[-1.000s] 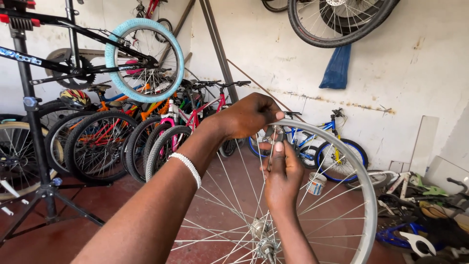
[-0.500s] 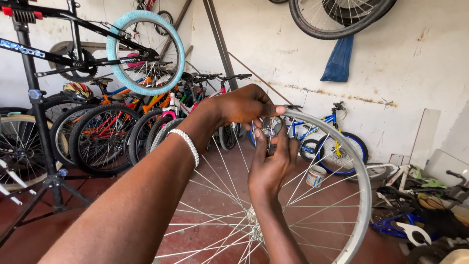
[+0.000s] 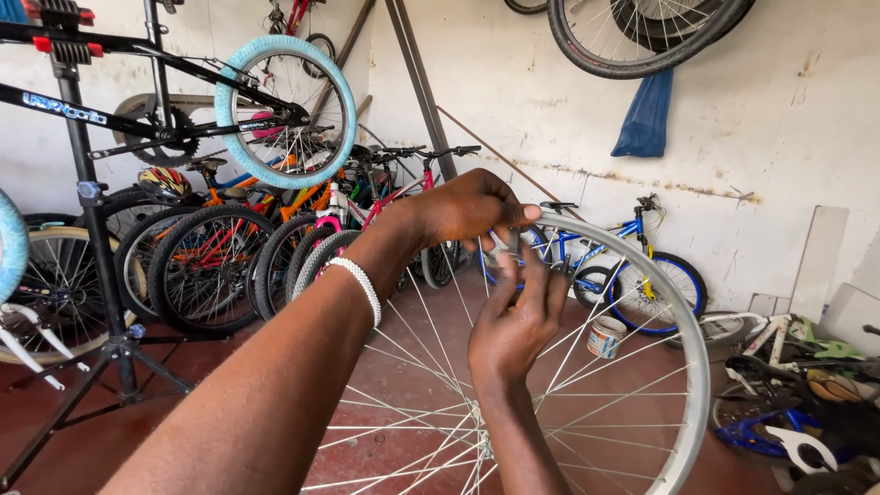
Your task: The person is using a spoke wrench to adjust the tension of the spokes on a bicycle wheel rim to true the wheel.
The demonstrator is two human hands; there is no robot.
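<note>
A bare silver wheel rim (image 3: pixel 689 367) with thin spokes stands upright in front of me. My left hand (image 3: pixel 467 209), a white bead bracelet on its wrist, is curled over the top of the rim. Just below it, my right hand (image 3: pixel 518 316) reaches up with its fingertips pinched on a small silver tool (image 3: pixel 502 244) at the rim's inner edge, where a spoke meets it. The two hands nearly touch. The hub is partly hidden behind my right forearm.
A black repair stand (image 3: pixel 96 266) at the left holds a bike frame with a light-blue tyre (image 3: pixel 286 112). Several bicycles (image 3: pixel 211 266) lean along the back wall, and a blue bike (image 3: pixel 642 266) stands behind the rim. A small tin (image 3: pixel 605 336) sits on the red floor. Parts lie at the right.
My right hand has risen a little and its fingers have closed in under the left hand at the rim's top. The small silver tool has come into sight between the hands.
</note>
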